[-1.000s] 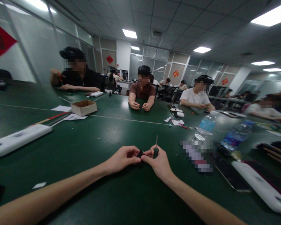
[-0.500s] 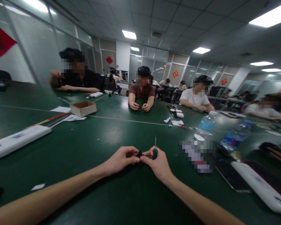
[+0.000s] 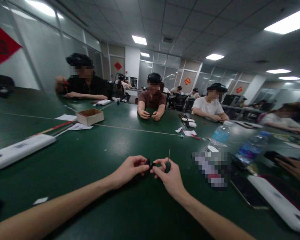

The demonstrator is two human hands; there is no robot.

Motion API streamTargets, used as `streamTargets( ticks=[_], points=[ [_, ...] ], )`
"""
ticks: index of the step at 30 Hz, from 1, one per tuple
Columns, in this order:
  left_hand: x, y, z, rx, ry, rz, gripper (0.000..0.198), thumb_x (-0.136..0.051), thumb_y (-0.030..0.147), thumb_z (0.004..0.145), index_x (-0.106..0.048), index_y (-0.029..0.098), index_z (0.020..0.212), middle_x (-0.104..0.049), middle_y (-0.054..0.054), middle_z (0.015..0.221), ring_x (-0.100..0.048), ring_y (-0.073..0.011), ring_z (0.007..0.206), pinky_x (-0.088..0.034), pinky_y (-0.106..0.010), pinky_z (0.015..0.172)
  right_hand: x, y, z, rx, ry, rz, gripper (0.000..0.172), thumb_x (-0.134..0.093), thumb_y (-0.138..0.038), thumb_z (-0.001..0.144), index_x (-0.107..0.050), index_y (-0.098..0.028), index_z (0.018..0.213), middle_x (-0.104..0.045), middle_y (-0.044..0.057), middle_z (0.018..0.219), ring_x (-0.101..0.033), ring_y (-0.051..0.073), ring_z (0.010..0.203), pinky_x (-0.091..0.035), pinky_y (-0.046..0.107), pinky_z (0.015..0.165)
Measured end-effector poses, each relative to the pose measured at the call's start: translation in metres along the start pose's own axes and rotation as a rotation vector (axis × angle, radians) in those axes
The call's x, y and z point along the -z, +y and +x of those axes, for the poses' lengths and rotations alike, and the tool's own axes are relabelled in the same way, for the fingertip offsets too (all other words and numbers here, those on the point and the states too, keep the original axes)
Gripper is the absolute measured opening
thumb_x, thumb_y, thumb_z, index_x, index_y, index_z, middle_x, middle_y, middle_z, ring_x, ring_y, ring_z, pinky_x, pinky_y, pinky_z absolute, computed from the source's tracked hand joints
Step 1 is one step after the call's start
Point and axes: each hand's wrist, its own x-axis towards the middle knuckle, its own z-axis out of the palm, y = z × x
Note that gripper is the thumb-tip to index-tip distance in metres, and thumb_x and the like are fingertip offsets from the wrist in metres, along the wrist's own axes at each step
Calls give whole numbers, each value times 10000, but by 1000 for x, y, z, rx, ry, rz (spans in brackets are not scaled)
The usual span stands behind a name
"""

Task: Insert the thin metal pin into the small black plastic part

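My left hand (image 3: 130, 170) pinches a small black part (image 3: 148, 162) between thumb and fingers, just above the green table. A second small black piece (image 3: 153, 165) is in the fingertips of my right hand (image 3: 172, 178), a narrow gap away from the first. Tucked in that same hand is a screwdriver (image 3: 168, 166) with a dark green handle, its thin metal shaft pointing up. Both black pieces are partly covered by fingers, and I cannot make out what they are.
An open cardboard box (image 3: 90, 117) and a long white device (image 3: 22, 150) lie to the left. Two plastic bottles (image 3: 252, 148), a phone (image 3: 248, 191) and another white device (image 3: 277, 203) are at the right. Several people sit around the green table (image 3: 125, 140); one's hand (image 3: 290, 165) is at the right edge.
The black pieces, together between my fingertips before, are now apart, one in each hand. My right hand has shifted slightly right with the screwdriver.
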Motion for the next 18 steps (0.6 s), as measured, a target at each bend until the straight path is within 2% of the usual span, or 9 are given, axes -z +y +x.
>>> streamTargets(
  ticks=[3,9,15,18],
  points=[
    [0,-1,0,-3,2,-11,280,-654,330,762,-615,141,964,-634,-36,846,-579,-160,766,-469,-278,670,1,-3,0,35,-29,-19,287,-648,-268,779,-381,-200,697,-616,37,941,-616,130,660,-514,291,653],
    [0,-1,1,-2,11,-8,285,-660,335,755,-617,146,964,-623,-26,830,-569,-154,754,-469,-279,665,3,-3,0,64,-25,-107,232,-608,-244,812,-406,-199,706,-618,37,930,-597,147,751,-499,308,736],
    [0,0,1,3,12,13,291,-657,338,751,-618,147,968,-628,-34,857,-571,-157,760,-468,-285,674,2,-4,0,15,-40,-63,206,-634,-205,767,-428,-201,781,-566,56,1110,-626,153,799,-500,305,745],
    [1,-1,1,-5,16,42,287,-660,338,746,-612,150,957,-623,-20,835,-566,-142,708,-456,-276,660,1,-5,1,1,-64,-83,183,-632,-202,767,-452,-197,802,-612,39,958,-625,160,788,-496,295,726]
  ],
)
